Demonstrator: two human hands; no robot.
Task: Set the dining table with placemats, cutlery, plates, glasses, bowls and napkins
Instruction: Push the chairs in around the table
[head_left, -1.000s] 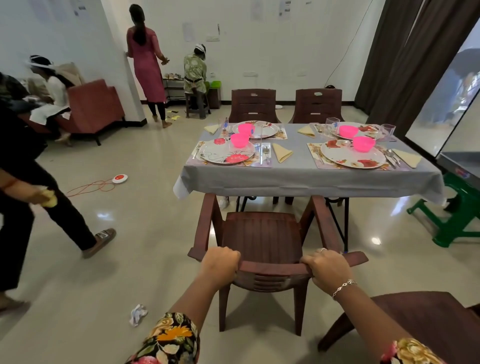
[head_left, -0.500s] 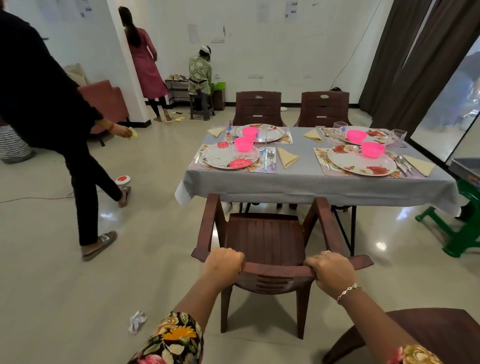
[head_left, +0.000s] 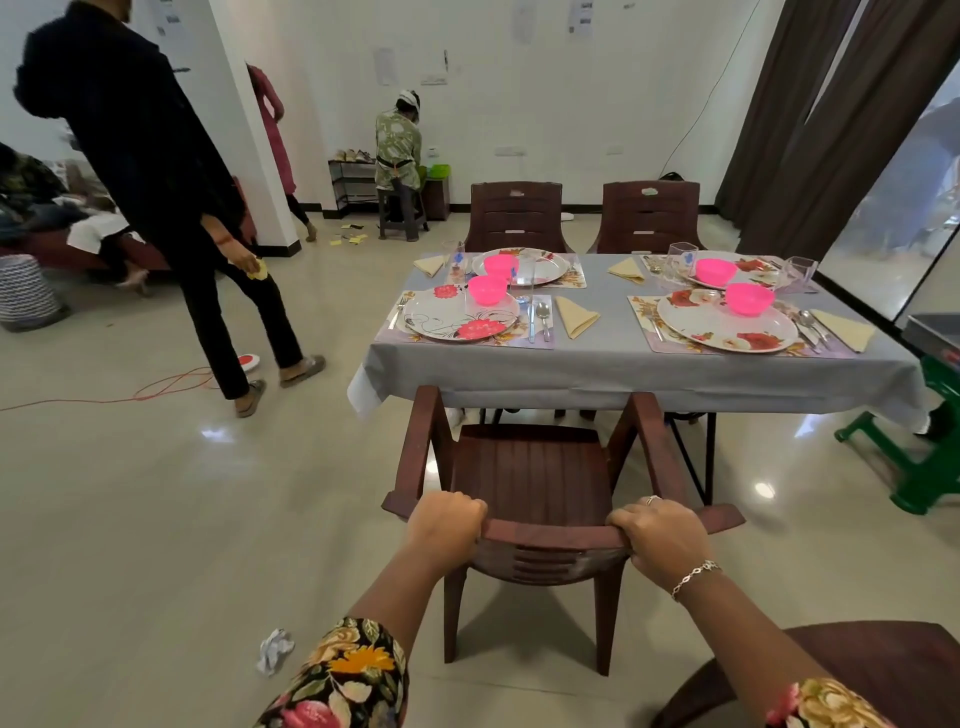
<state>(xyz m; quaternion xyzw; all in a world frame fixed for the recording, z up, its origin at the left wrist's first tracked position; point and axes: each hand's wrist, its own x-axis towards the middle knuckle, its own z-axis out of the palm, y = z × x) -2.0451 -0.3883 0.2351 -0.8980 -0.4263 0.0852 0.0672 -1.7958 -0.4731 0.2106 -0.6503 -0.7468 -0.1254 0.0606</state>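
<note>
While the left hand (head_left: 444, 522) and right hand (head_left: 660, 540) each grip the top rail of a dark brown plastic armchair (head_left: 527, 467), fingers curled over it, chair faces the grey-clothed tabletop (head_left: 597, 364), close to its near edge. Four settings laid on top: floral placemats (head_left: 519, 340), flowered white plates (head_left: 457, 319), pink plastic bowls (head_left: 487, 289), clear glasses (head_left: 522, 270), steel cutlery (head_left: 543, 317), folded yellow napkins (head_left: 574, 317). Person in black (head_left: 140, 130) mid-stride at left

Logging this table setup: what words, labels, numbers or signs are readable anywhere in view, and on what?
No text is readable in this view.
Wall papers: printed sheets, too small and blurred to read.
Chair emblems on the two far chair backs: too small to read.
Glasses: blue marks, blurred.
Near chair, gripped by both hands: no label visible.
</note>
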